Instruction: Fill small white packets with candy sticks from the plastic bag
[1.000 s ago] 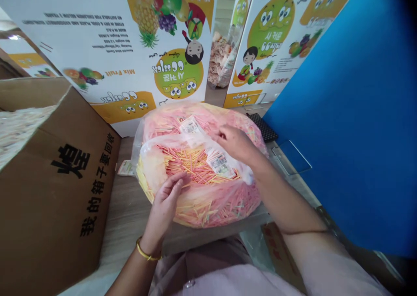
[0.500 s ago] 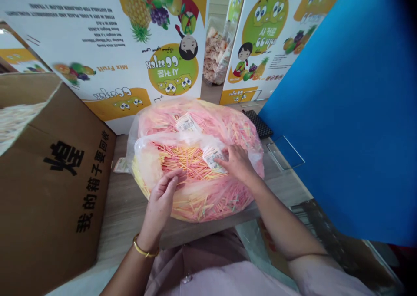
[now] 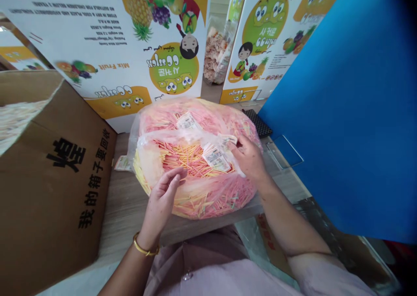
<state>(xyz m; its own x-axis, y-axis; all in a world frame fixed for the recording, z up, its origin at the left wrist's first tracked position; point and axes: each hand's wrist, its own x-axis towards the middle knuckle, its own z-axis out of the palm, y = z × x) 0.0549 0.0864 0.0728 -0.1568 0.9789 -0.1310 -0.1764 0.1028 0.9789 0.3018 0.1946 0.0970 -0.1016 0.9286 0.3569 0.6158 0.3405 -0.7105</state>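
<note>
A large clear plastic bag (image 3: 208,209) full of thin pink and yellow sticks (image 3: 182,157) lies open on the table. My right hand (image 3: 250,159) is above the right side of the bag's opening and pinches a small printed packet (image 3: 229,138) between thumb and fingers. Just below it, a fanned stack of similar packets (image 3: 215,157) rests on the sticks. Another stack of packets (image 3: 188,121) lies on the bag's far part. My left hand (image 3: 166,189) is over the near left edge of the opening, its fingers curled towards the thumb; what is between them, if anything, I cannot make out.
On the left stands an open cardboard box (image 3: 58,179) with pale contents. White printed cartons (image 3: 107,53) stand behind the bag, and a blue panel (image 3: 342,126) rises at the right. A black patterned object (image 3: 259,122) and a packet (image 3: 123,163) lie beside the bag.
My right hand has lifted off the packet stack and moved right and slightly away, now with a packet in its fingers. My left hand has hardly moved.
</note>
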